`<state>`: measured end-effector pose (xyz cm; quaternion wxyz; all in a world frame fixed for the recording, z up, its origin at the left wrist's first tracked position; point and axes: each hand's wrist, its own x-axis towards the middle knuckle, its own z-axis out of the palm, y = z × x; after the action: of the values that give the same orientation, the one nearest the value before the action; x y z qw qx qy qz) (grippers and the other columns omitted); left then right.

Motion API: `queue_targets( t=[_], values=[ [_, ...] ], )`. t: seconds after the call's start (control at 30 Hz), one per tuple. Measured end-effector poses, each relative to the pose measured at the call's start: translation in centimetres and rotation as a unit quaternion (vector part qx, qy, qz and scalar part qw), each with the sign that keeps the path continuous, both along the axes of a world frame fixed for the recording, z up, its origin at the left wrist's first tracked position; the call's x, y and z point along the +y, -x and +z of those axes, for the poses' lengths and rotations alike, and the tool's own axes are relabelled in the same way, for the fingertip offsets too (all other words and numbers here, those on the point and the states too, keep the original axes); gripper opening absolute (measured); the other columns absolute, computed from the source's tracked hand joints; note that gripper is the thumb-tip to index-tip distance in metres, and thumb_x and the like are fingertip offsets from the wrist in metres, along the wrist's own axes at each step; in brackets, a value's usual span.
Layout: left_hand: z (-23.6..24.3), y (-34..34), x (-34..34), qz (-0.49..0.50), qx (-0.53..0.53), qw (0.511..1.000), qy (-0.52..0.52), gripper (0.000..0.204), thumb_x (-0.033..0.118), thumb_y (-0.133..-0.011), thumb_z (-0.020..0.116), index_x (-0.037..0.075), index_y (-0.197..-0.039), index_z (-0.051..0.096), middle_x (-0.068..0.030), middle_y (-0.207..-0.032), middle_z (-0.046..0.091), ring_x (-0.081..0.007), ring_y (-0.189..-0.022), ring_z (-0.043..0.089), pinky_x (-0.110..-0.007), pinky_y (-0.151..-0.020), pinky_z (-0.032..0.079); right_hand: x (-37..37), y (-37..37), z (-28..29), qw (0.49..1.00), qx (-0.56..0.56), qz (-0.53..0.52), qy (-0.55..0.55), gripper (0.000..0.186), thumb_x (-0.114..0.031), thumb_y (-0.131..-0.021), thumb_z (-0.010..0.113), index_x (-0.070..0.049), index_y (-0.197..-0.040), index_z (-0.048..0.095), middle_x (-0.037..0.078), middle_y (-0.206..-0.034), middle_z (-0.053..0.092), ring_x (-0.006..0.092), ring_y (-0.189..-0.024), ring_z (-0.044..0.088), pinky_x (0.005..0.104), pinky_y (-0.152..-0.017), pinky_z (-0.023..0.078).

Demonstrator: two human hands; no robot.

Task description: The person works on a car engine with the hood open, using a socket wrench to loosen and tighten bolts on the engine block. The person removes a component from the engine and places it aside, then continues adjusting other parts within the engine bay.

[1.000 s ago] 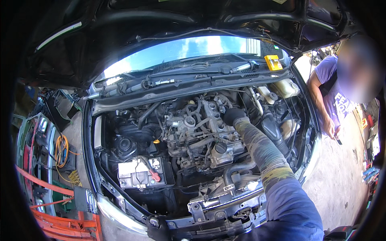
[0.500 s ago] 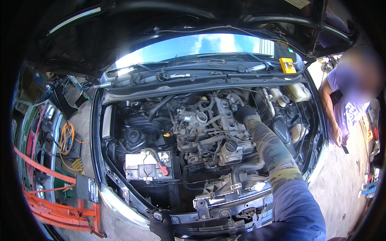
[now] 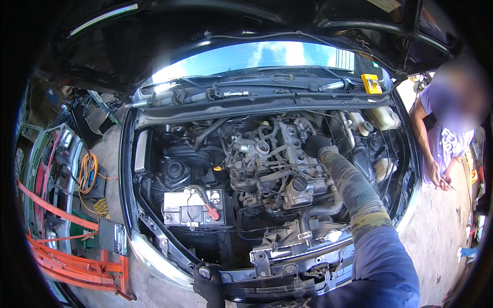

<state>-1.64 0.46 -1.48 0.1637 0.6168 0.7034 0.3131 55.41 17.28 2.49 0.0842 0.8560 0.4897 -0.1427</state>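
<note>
My right hand [image 3: 317, 146], in a dark glove, reaches into the engine bay beside the row of round openings along the top of the engine [image 3: 291, 142]; its fingers are hidden. Its forearm, in a camouflage sleeve, crosses the right of the bay. My left hand [image 3: 208, 285], gloved in black, grips the front body crossmember [image 3: 241, 276] at the lower edge of the bay, below the battery [image 3: 179, 205] with its red terminal cover. The dark oil filler cap [image 3: 299, 183] sits left of my right forearm.
The raised hood [image 3: 231, 23] arches overhead; a yellow case [image 3: 371, 83] lies below the windscreen. At right a person in a purple shirt [image 3: 447, 141] holds something small in both hands. Left stand red metal frames [image 3: 77, 269], loose car doors [image 3: 51, 169] and an orange hose [image 3: 88, 169].
The view has shifted, so the car sits farther right and higher. My left hand has come into fuller view on the front edge. The other person's hands have come together.
</note>
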Motion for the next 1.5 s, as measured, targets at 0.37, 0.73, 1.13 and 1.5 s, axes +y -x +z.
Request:
queue_targets(
  t=[0.37, 0.73, 1.13, 1.5],
  values=[
    [0.0, -0.1, 0.1, -0.002, 0.002, 1.0, 0.007, 0.024, 0.025, -0.089, 0.077, 0.007, -0.101, 0.067, -0.0136, -0.084, 0.074, -0.0345, -0.077, 0.074, -0.045, -0.07, 0.056, -1.3, -2.2, -2.4, 0.976, 0.066, 0.17, -0.12, 0.042, -0.027, -0.093, 0.064, -0.004, -0.127, 0.062, 0.024, -0.114, 0.073, 0.0434, -0.11, 0.07, 0.0505, -0.094, 0.055],
    [0.7, -0.6, 0.1, 0.008, 0.025, 1.0, -0.01, 0.02, 0.023, -0.093, 0.074, 0.005, -0.099, 0.068, -0.0138, -0.083, 0.073, -0.0339, -0.078, 0.073, -0.044, -0.073, 0.056, -0.1, -0.6, -0.3, 1.0, 0.002, -0.007, -0.027, 0.051, -0.047, -0.096, 0.053, -0.009, -0.122, 0.075, 0.018, -0.124, 0.073, 0.0375, -0.115, 0.07, 0.0484, -0.099, 0.054],
    [0.2, -0.2, 0.1, -0.003, 0.024, 1.0, -0.007, 0.018, 0.023, -0.091, 0.075, 0.008, -0.098, 0.068, -0.0137, -0.083, 0.074, -0.0347, -0.078, 0.073, -0.045, -0.073, 0.056, -0.4, 0.9, 1.2, 0.999, -0.005, -0.037, -0.021, 0.039, -0.024, -0.091, 0.058, -0.008, -0.123, 0.075, 0.017, -0.124, 0.074, 0.0359, -0.116, 0.07, 0.0467, -0.1, 0.055],
    [0.2, -0.1, -0.1, 0.004, 0.035, 0.999, 0.006, 0.019, 0.024, -0.09, 0.074, 0.007, -0.098, 0.069, -0.0137, -0.083, 0.074, -0.0355, -0.078, 0.073, -0.046, -0.072, 0.056, -0.1, -0.2, -0.5, 0.999, 0.012, 0.016, -0.05, 0.038, -0.023, -0.098, 0.054, -0.008, -0.128, 0.07, 0.024, -0.119, 0.073, 0.0381, -0.109, 0.072, 0.0492, -0.096, 0.056]
  ],
)
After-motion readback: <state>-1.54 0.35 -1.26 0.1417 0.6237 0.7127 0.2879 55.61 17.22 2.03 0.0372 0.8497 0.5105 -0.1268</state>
